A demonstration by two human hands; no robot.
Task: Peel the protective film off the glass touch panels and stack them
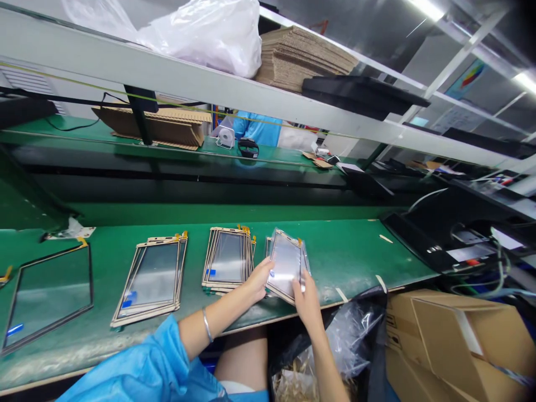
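A touch screen panel (286, 260) with a pale frame and a small orange flex tab is held tilted over the front of the bench. My left hand (260, 279) grips its left edge, and my right hand (306, 297) is closed on the lower right edge. Clear film shows around its top and right side. Partly hidden beneath it are the edges of other panels. Left of my hands lies a stack of framed panels (228, 255) with orange tabs and a blue sticker. Farther left is another panel stack (157, 273), then a single larger dark-framed panel (54, 290).
Along the back runs a raised shelf with cardboard dividers (154, 125) and a tape roll (226, 137). A white plastic bag (209, 36) sits overhead. Below the bench's right front are a black-lined bin (364, 329) and cardboard boxes (452, 340). Black equipment (452, 229) occupies the right end.
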